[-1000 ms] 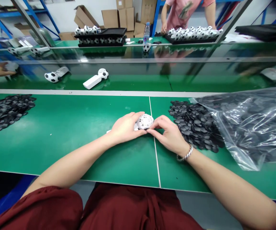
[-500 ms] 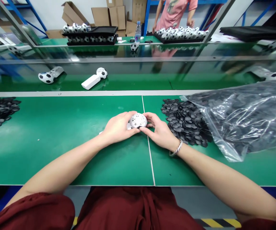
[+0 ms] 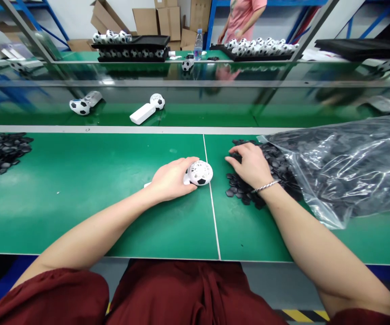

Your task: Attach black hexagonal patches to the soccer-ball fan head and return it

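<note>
The right hand (image 3: 251, 166) had left the white ball (image 3: 199, 173) and lay spread, empty, on the black pieces (image 3: 269, 178) beside it; the left hand (image 3: 171, 179) still gripped the ball, ready for another piece.

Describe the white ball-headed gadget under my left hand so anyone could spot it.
On the near green table, beside its white seam line, the left hand holds a white plastic lattice-ball gadget. Unlike the finished ones on the belt behind, it carries only one black patch.

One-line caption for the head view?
Left hand holds a white ball-headed fan on the green table; right hand rests on black hexagon pieces.
</note>
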Demonstrator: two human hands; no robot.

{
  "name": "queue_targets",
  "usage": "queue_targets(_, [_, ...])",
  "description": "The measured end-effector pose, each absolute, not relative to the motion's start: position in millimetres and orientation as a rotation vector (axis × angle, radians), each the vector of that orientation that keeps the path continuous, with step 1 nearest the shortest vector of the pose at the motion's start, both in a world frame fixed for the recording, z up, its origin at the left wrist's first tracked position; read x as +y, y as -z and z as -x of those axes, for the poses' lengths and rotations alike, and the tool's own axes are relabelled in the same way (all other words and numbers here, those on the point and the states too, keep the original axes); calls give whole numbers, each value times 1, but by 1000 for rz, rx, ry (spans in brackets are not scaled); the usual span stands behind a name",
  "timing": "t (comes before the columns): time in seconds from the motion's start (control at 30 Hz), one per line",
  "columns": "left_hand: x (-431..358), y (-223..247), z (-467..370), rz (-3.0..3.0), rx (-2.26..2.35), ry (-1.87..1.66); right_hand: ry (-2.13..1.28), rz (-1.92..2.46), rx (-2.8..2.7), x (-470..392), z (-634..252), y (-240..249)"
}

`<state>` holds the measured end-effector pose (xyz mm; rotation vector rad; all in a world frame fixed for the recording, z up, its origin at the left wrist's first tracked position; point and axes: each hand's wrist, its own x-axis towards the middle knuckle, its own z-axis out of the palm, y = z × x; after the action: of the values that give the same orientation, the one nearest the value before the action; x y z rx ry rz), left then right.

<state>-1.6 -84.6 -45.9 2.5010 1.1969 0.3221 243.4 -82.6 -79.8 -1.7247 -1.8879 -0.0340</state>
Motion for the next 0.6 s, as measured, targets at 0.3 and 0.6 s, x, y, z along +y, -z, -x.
queue_targets(0.3, [-81, 43, 6, -2693, 1170, -264, 343, 2005, -2108, -82, -249, 78])
queue_targets(0.6, [-77, 49, 10, -2737, 1149, -283, 471, 2063, -2264, -97, -231, 67])
